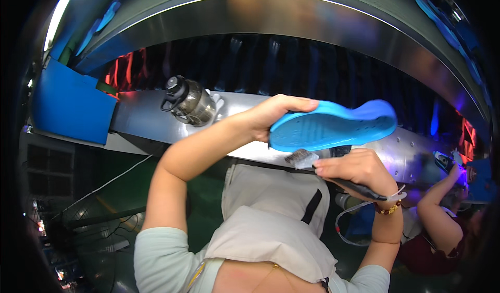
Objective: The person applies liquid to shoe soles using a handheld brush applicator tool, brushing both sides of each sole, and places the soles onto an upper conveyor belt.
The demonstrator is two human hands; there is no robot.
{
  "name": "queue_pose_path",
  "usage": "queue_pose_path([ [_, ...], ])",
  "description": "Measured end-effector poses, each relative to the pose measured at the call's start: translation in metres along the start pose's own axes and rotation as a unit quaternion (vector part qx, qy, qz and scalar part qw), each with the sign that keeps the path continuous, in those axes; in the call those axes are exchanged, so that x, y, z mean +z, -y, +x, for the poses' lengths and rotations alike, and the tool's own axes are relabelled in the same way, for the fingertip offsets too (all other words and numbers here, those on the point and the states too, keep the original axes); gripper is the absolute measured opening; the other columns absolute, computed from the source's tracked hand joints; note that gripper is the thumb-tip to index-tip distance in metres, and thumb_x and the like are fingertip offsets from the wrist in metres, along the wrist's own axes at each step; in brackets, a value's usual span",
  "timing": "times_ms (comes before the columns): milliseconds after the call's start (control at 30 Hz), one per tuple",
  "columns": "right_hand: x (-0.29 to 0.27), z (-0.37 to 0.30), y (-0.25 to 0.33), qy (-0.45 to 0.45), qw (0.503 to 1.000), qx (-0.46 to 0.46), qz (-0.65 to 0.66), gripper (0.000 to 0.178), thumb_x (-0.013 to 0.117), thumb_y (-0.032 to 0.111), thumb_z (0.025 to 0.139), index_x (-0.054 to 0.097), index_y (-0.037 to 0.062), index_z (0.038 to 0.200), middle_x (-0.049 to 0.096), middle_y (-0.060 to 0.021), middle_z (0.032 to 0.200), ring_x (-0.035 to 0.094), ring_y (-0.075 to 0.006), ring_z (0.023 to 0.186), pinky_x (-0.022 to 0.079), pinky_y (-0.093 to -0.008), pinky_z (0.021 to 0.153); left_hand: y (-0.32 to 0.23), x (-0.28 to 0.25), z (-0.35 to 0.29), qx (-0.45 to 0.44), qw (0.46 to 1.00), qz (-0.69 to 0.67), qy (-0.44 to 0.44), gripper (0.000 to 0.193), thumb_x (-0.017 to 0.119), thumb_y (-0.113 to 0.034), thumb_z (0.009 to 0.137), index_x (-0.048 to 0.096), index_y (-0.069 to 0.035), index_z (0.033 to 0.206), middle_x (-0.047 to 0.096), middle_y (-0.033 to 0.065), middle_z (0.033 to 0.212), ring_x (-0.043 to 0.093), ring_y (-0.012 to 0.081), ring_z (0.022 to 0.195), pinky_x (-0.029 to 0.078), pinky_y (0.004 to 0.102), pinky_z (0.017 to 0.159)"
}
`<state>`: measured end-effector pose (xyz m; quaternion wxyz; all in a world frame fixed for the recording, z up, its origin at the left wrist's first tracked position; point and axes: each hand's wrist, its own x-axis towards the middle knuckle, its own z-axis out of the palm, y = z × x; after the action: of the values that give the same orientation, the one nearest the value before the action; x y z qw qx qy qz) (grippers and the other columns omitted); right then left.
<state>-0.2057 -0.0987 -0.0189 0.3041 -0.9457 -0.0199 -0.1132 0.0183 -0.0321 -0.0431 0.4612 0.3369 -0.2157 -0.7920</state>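
My left hand [271, 117] grips the heel end of a bright blue shoe sole [333, 126], holding it raised with its patterned underside facing me. My right hand [351, 168] sits just below the sole, closed around the dark handle of a small brush [302, 159]. The grey bristle head of the brush points up and touches the sole's lower edge near its heel end. A bead bracelet and a white band circle my right wrist. My pale apron and light sleeves fill the lower middle of the view.
A long shiny metal machine ledge [140, 118] runs behind my hands, with a dark-capped water bottle [188, 103] lying on it. A blue panel [67, 102] stands at left. Another person's arm [440, 199] reaches toward the ledge at right. Green floor and cables lie lower left.
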Motion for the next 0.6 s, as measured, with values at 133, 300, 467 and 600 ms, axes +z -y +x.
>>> queue_pose_path([
  [133, 0.002, -0.007, -0.019, -0.046, 0.994, 0.007, 0.099, 0.021, 0.066, 0.003, 0.069, 0.063, 0.0037, 0.09, 0.066, -0.0079, 0.093, 0.064, -0.0229, 0.084, 0.051, -0.029, 0.068, -0.003, 0.006, -0.005, -0.061, 0.996, 0.064, -0.034, 0.051, 0.058, -0.036, 0.081, 0.051, 0.001, 0.116, 0.055, 0.0177, 0.108, 0.057, 0.0218, 0.093, 0.048, 0.032, 0.077],
  [300, -0.019, -0.007, -0.01, 0.054, 0.997, 0.018, 0.05, 0.021, 0.063, 0.002, 0.07, 0.063, 0.008, 0.089, 0.066, -0.0061, 0.093, 0.064, -0.0229, 0.084, 0.051, -0.0285, 0.07, -0.004, -0.005, -0.015, -0.08, 0.988, 0.104, -0.079, 0.053, 0.058, -0.036, 0.081, 0.05, 0.003, 0.116, 0.055, 0.0178, 0.108, 0.057, 0.0208, 0.093, 0.048, 0.0312, 0.077],
  [467, -0.021, -0.016, -0.031, 0.01, 0.996, 0.077, 0.036, 0.016, 0.066, 0.008, 0.072, 0.063, 0.0028, 0.087, 0.065, -0.0131, 0.092, 0.063, -0.0273, 0.083, 0.05, -0.0312, 0.072, -0.005, -0.01, -0.022, -0.019, 0.987, 0.146, -0.06, 0.056, 0.056, -0.038, 0.082, 0.047, 0.003, 0.12, 0.054, 0.0181, 0.11, 0.057, 0.0204, 0.095, 0.048, 0.0298, 0.078],
  [600, -0.013, -0.021, -0.028, -0.08, 0.938, 0.196, 0.274, 0.027, 0.067, 0.006, 0.073, 0.064, 0.0022, 0.099, 0.066, -0.0122, 0.085, 0.064, -0.0148, 0.067, 0.05, -0.0243, 0.059, 0.013, -0.026, -0.018, 0.019, 0.999, 0.006, -0.03, 0.054, 0.05, -0.035, 0.086, 0.041, 0.0, 0.126, 0.053, 0.0172, 0.114, 0.055, 0.024, 0.101, 0.046, 0.034, 0.084],
])
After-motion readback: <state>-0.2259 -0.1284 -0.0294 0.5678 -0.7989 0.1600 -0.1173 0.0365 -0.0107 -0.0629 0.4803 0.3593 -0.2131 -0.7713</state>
